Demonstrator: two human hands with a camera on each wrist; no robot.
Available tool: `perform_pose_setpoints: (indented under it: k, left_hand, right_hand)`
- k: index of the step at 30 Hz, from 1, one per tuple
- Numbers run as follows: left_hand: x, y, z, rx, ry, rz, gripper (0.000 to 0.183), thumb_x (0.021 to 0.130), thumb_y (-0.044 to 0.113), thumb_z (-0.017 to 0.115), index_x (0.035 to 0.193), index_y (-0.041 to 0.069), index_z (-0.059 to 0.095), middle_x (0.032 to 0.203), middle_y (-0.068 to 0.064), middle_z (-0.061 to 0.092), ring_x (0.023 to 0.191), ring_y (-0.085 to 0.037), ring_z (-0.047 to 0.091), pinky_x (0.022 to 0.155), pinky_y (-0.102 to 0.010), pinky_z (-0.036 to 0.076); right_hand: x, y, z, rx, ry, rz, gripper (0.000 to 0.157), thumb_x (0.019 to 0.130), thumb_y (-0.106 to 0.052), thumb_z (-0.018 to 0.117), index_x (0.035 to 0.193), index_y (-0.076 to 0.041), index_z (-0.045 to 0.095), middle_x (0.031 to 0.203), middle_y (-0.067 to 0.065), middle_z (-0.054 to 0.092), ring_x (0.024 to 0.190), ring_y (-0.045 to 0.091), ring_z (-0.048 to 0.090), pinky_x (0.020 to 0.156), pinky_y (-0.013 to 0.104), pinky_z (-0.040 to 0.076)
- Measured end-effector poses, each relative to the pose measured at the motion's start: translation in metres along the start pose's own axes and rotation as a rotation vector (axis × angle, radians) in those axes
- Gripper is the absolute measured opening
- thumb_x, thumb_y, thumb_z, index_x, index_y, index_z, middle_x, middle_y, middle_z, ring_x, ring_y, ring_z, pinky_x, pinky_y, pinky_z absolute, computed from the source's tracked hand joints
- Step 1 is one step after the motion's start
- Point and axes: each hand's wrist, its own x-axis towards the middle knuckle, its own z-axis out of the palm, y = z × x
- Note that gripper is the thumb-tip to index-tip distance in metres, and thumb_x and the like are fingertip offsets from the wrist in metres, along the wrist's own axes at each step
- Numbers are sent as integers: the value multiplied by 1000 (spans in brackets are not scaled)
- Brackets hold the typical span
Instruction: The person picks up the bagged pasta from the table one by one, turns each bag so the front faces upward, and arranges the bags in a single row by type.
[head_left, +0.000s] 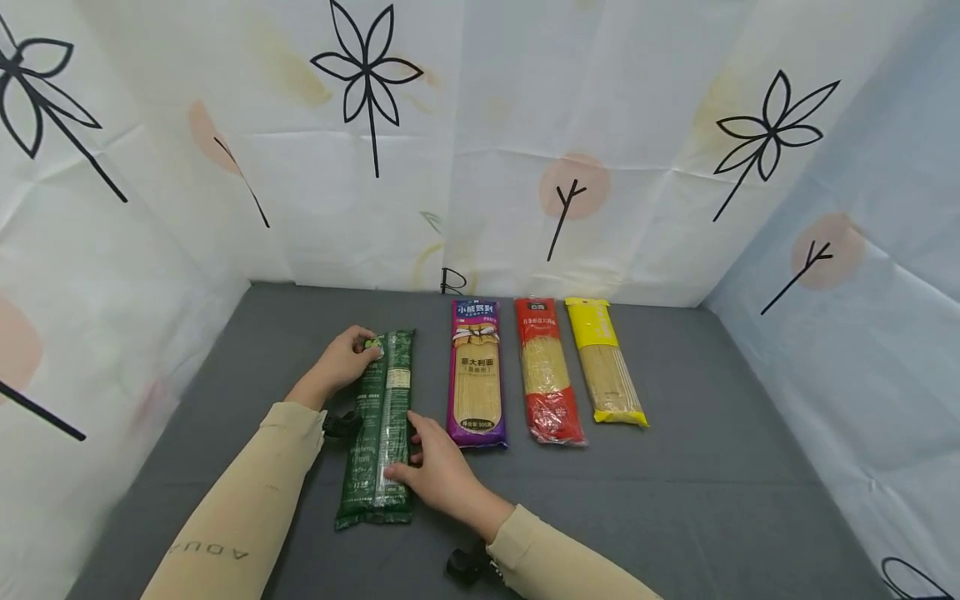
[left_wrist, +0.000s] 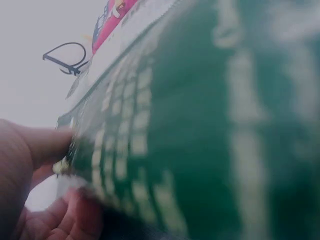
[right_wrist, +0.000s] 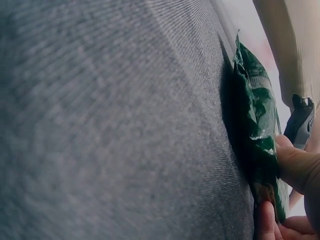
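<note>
A long green pasta packet [head_left: 385,433] lies at the left of the grey cloth, its printed side with a pale seam facing up. My left hand [head_left: 347,360] pinches the packet's far left corner, thumb on top and fingers beneath, as the left wrist view also shows. The right hand [head_left: 442,471] grips the near right edge, its thumb on the upper face and its fingers along the side. From the right wrist view, the crinkled near end of the green packet [right_wrist: 260,120] appears beside the cloth, with a dark shadow along its edge.
To the right lie a purple pasta packet [head_left: 477,375], a red one [head_left: 549,375] and a yellow one [head_left: 606,362], side by side. A grey cloth [head_left: 675,500] covers the table. White patterned curtains [head_left: 495,125] stand behind it and at both sides.
</note>
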Motion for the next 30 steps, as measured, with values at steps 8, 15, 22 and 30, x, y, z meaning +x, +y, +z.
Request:
perform_pose_setpoints:
  k: [8,15,22,30]
  left_hand:
    - [-6,-5,-4,-59,76,-47,23,103,22,50,116,4,56,112,-19,52,89,-31,51,68,-40,43]
    - [-11,-4,-6,-55,107,-37,21,104,22,47,112,4,54,104,-16,51,82,-29,49,65,-39,41]
    - [-20,10,-9,-118,68,-14,24,107,27,34,117,6,41,109,-19,44,60,-23,35,57,-38,37]
    - [-32,30,-17,-227,50,-56,32,106,36,35,124,11,40,113,-14,49,48,-15,21,43,-32,28]
  right_hand:
    - [-2,2,2,3,-27,-23,83,82,-39,77,151,-21,34,136,1,49,100,9,60,77,26,52]
    - [-2,4,4,24,-44,-31,83,82,-40,77,151,-21,34,137,2,48,102,10,59,78,26,51]
    - [-3,9,3,68,-37,-35,85,81,-40,77,151,-24,31,135,0,49,107,13,58,81,28,51]
    - [-8,11,1,117,-54,-49,85,87,-42,72,154,-26,21,138,0,46,114,12,52,92,32,47]
